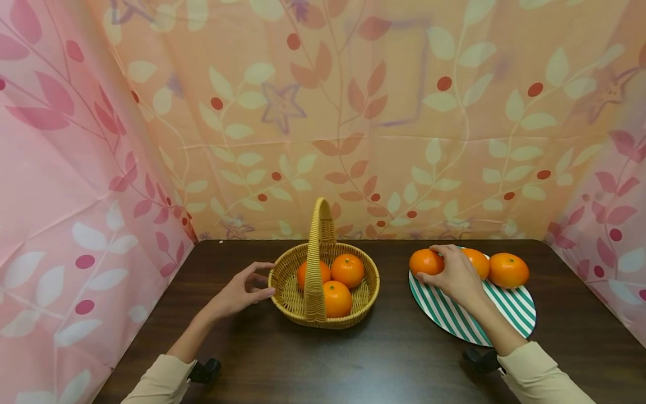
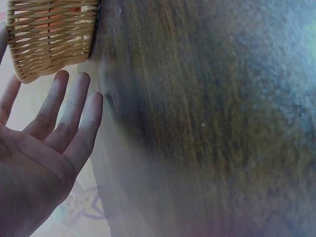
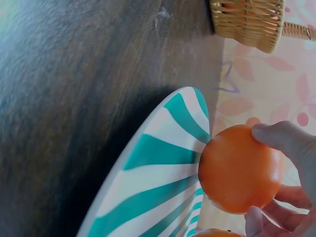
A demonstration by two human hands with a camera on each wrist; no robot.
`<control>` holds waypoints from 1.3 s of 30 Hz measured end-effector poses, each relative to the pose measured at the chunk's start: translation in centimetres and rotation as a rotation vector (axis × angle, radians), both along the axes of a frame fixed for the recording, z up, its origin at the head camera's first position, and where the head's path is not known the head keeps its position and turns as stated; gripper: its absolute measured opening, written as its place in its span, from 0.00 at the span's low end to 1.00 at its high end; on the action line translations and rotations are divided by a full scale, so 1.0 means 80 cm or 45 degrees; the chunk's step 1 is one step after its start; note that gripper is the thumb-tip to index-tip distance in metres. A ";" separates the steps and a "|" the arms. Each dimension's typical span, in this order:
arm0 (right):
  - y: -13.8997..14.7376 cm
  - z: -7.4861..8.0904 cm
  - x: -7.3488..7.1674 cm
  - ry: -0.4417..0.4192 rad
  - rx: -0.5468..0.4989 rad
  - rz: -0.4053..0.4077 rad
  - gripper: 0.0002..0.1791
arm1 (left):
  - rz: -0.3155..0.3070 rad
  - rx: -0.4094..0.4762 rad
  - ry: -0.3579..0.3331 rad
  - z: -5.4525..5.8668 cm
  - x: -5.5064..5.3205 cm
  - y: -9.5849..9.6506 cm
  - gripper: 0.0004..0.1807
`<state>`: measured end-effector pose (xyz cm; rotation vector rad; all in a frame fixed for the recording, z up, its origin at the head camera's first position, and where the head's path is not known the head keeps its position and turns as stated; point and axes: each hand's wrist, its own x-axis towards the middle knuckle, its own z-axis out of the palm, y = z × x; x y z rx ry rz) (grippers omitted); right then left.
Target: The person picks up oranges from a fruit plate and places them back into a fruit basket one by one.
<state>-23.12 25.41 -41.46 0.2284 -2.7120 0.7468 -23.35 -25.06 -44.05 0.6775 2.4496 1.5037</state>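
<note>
A yellow wicker basket [image 1: 292,314] with a tall arched handle stands at the middle of the table, with three oranges in it, one of them a front orange [image 1: 337,299]. My left hand [image 1: 242,293] is at the basket's left rim, thumb and a fingertip right at the edge, other fingers loosely extended. On the right, my right hand [image 1: 456,275] grips an orange [image 3: 239,170] between thumb and fingers, over the left end of a green-and-white striped oval plate [image 1: 444,314]. Two more oranges sit on that plate: a middle orange [image 1: 476,262], partly behind the hand, and a right orange [image 1: 508,270].
The dark wooden table [image 1: 373,359] runs back to a floral curtain [image 1: 353,112] behind it. Pink floral cloth [image 1: 65,224] hangs at the left side and also at the right. Bare tabletop lies between basket and plate.
</note>
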 end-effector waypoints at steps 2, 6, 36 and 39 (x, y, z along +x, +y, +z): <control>0.000 0.000 0.000 0.007 -0.015 0.004 0.39 | 0.000 0.003 0.000 0.000 0.000 0.000 0.32; 0.000 0.000 0.001 0.018 -0.041 0.009 0.39 | -0.005 0.008 -0.002 -0.001 -0.001 0.000 0.32; -0.061 0.037 -0.005 0.035 -0.417 0.196 0.38 | 0.006 -0.006 0.001 0.000 -0.001 0.000 0.32; -0.071 0.040 0.000 0.016 -0.458 0.247 0.38 | 0.007 -0.015 -0.007 0.001 0.000 0.000 0.32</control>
